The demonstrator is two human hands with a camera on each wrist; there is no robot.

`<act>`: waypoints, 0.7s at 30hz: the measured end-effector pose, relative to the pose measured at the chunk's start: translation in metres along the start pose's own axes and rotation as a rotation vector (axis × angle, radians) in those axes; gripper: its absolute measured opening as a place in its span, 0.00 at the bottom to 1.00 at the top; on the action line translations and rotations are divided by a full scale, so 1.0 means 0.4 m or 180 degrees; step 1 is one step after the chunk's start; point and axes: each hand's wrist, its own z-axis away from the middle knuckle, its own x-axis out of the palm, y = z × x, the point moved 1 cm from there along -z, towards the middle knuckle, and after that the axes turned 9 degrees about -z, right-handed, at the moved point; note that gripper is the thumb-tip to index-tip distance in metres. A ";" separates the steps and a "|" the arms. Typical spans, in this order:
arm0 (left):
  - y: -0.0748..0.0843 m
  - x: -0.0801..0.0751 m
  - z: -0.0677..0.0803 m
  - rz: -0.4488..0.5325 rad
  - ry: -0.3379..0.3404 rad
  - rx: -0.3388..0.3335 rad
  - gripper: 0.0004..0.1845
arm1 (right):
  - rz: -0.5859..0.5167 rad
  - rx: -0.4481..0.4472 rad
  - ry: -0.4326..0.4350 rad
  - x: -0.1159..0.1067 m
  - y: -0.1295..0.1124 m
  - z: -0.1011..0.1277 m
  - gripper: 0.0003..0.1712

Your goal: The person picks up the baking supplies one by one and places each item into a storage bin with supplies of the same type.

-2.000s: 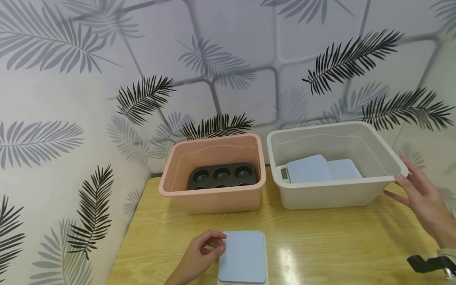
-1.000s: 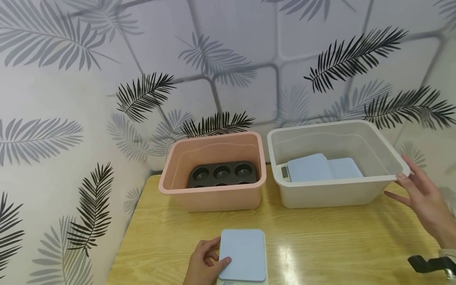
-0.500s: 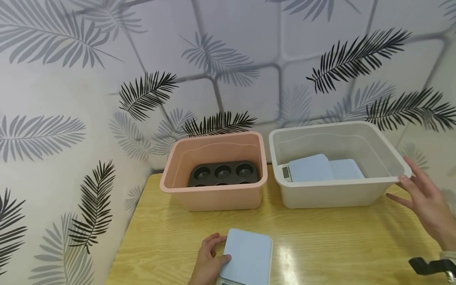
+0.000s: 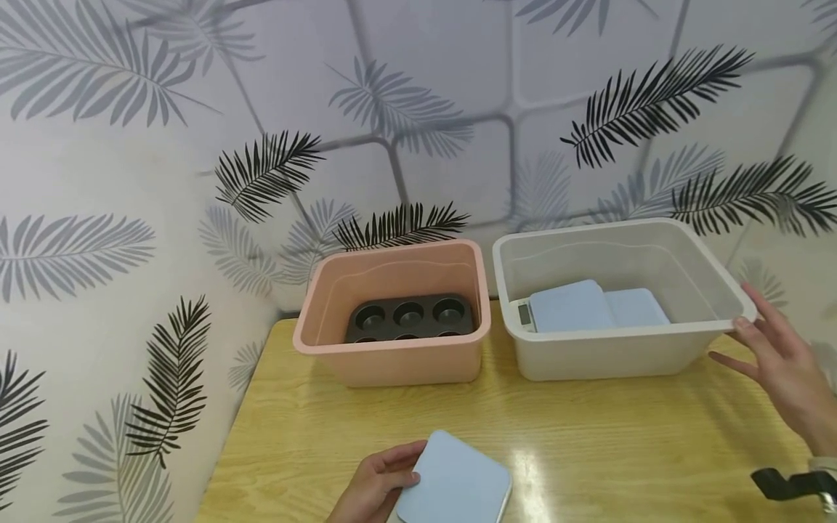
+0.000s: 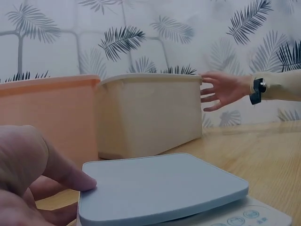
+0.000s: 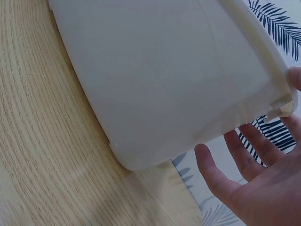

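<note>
A kitchen scale (image 4: 458,479) with a pale blue top and white base is at the front of the table. My left hand (image 4: 386,479) holds it by its left side, thumb on the top and the other fingers lower along the edge. In the left wrist view the scale (image 5: 162,188) shows round buttons on its white base. My right hand (image 4: 785,359) is at the right front corner of the white bin (image 4: 601,359), its spread fingers touching the rim. From the right wrist view, the right hand (image 6: 268,183) has fingers extended beside the bin wall (image 6: 155,80).
Two more pale blue scales (image 4: 569,309) lie inside the white bin, one overlapping the other. To its left stands a pink bin (image 4: 399,363) with a dark muffin tin (image 4: 408,319) in it. A leaf-patterned wall (image 4: 445,160) rises right behind both bins.
The left hand has taken hold of the scale's left side. The scale has turned clockwise and shifted slightly right. The right hand stays at the white bin's corner.
</note>
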 end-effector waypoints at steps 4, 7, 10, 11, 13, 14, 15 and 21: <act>0.007 0.005 0.005 0.0068 -0.0078 0.0017 0.30 | -0.0070 -0.0023 -0.0031 -0.001 -0.002 -0.003 0.38; 0.008 0.007 0.004 0.0067 -0.0103 0.0019 0.29 | 0.0045 -0.0001 -0.0032 -0.002 -0.002 -0.002 0.38; 0.016 0.011 0.001 0.0136 -0.0134 0.0043 0.29 | 0.0218 0.0032 -0.0028 -0.007 -0.002 0.001 0.38; 0.022 0.013 0.000 0.0188 -0.0156 0.0049 0.29 | 0.0248 0.0030 -0.0038 -0.009 -0.002 0.001 0.38; 0.042 0.018 0.002 0.0260 -0.0193 0.0069 0.29 | 0.0272 0.0033 -0.0052 -0.011 -0.004 0.000 0.38; 0.055 0.019 0.004 0.0279 -0.0214 0.0085 0.29 | 0.0240 0.0043 -0.0050 -0.011 -0.005 0.000 0.38; 0.069 0.019 0.005 0.0284 -0.0222 0.0101 0.29 | 0.0229 0.0055 -0.0045 -0.010 -0.006 0.000 0.38; 0.165 0.014 0.025 0.0020 -0.0176 0.0347 0.28 | 0.0307 0.0205 0.0150 0.003 -0.010 -0.003 0.38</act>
